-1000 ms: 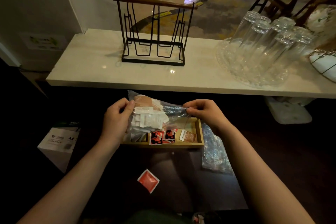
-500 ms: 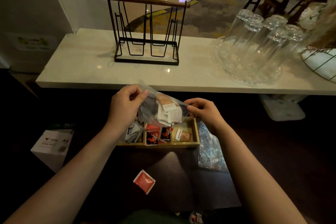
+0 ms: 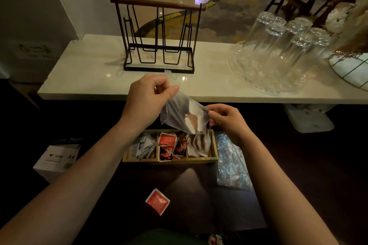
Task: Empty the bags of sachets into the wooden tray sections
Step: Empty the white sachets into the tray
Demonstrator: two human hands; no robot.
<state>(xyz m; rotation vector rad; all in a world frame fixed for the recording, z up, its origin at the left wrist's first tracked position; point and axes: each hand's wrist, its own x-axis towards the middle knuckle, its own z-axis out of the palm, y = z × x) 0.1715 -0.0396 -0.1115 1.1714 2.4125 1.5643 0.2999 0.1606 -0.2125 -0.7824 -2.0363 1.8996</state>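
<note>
Above the wooden tray, a clear bag hangs tilted, left hand pinching its raised corner, right hand pinching the lower mouth. Sachets spill into the tray's rightmost section. Best keep the mouth low over that section and shake gently so none scatter.

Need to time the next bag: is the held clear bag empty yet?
Not yet: the clear plastic bag is tipped, pale sachets inside it.
</note>
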